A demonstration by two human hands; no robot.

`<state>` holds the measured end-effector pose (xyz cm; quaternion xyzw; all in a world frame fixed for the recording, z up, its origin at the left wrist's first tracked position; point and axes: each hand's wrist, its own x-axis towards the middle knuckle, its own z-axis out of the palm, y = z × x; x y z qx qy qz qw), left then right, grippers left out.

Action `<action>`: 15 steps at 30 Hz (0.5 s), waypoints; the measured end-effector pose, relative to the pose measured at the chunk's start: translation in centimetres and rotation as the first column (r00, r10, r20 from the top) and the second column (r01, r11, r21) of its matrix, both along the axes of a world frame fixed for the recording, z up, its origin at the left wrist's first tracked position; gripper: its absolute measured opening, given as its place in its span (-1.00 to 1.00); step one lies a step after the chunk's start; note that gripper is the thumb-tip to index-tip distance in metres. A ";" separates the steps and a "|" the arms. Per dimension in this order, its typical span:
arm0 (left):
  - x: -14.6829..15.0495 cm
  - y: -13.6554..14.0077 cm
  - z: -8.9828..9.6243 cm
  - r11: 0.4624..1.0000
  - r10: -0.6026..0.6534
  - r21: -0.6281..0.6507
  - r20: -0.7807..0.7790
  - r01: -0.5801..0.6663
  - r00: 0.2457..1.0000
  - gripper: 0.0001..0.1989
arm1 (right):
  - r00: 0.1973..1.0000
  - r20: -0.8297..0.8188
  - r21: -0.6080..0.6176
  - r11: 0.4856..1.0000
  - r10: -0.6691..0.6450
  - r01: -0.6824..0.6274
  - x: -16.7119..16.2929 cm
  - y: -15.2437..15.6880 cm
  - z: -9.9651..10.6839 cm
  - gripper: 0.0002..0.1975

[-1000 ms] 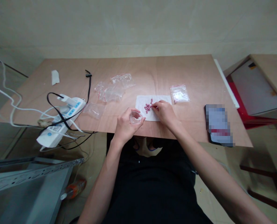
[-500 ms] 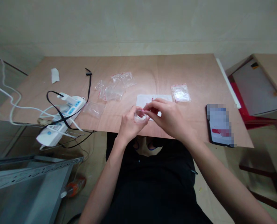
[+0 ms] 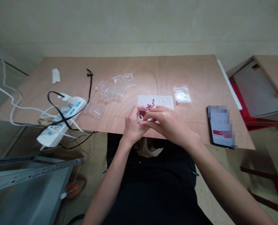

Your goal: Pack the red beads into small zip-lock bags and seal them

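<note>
Low over the table's front edge, my left hand (image 3: 133,123) is curled round a clear, round-rimmed thing (image 3: 139,115); its kind is hard to tell. My right hand (image 3: 164,120) meets it from the right, thumb and fingers pinched together at the rim. Whatever lies in that pinch is too small or hidden to name. Just behind my hands a white cloth (image 3: 163,100) lies flat, partly covered by them. Several small pink beads (image 3: 150,104) are gathered on it.
Clear plastic bags (image 3: 114,92) lie left of the cloth, and a zip bag (image 3: 181,93) with whitish contents lies right of it. A phone (image 3: 220,126) rests near the right front edge. A power strip (image 3: 61,120) with tangled cables sits at the left edge.
Both hands have shifted slightly to the right and downward, uncovering more pink beads on the cloth. My right fingertips have moved from the far rim of the clear thing to its near right side.
</note>
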<state>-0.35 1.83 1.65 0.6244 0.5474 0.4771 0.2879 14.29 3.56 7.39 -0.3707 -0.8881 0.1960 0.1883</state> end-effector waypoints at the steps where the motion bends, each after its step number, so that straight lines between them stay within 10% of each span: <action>1: -0.1 -0.1 -0.1 1.000 -0.014 -0.013 0.022 0.014 1.000 -0.61 | 1.000 -0.026 -0.009 1.000 0.011 -0.011 0.3 0.1 0.0 -0.76; 7: -0.6 -0.7 0.2 0.981 -0.188 0.011 0.333 0.196 0.924 -0.62 | 0.967 -0.251 -0.005 1.000 -0.031 0.031 2.4 0.5 -0.2 -0.86; 15: -0.4 -0.8 0.6 1.000 -0.010 -0.010 0.412 0.016 0.911 -0.78 | 0.919 -0.375 -0.141 0.987 -0.122 0.073 2.5 0.5 -0.4 -0.80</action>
